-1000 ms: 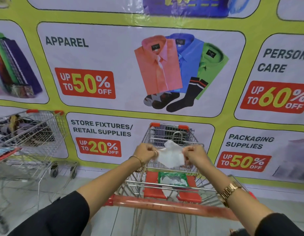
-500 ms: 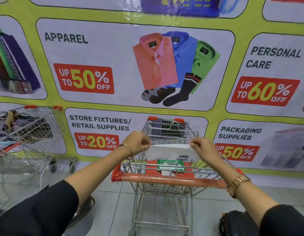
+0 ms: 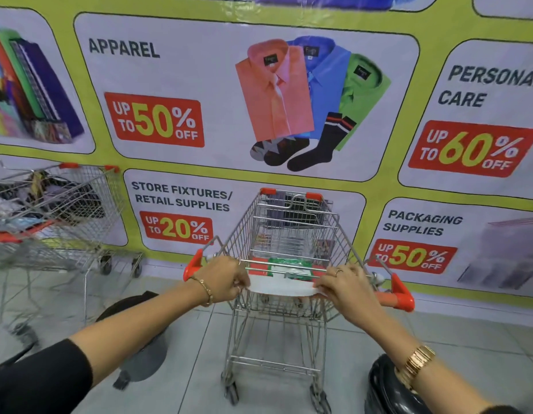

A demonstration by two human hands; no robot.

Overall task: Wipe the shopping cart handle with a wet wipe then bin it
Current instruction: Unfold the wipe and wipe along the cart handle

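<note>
A wire shopping cart [image 3: 289, 234] stands in front of me with a red handle [image 3: 393, 298] across its near end. A white wet wipe [image 3: 281, 288] lies stretched flat over the middle of the handle. My left hand [image 3: 223, 279] grips the wipe's left end and my right hand [image 3: 346, 286] grips its right end, both pressed on the handle. A green and white wipes pack [image 3: 289, 268] rests on the cart's red child seat just behind the handle.
A second cart [image 3: 59, 216] loaded with goods stands at the left against the poster wall. A round dark bin [image 3: 140, 333] sits on the tiled floor at lower left. Another dark object [image 3: 384, 389] is at lower right.
The wipe was held bunched above the cart, then spread between both hands and lowered onto the handle. The view has pulled back and tilted down.
</note>
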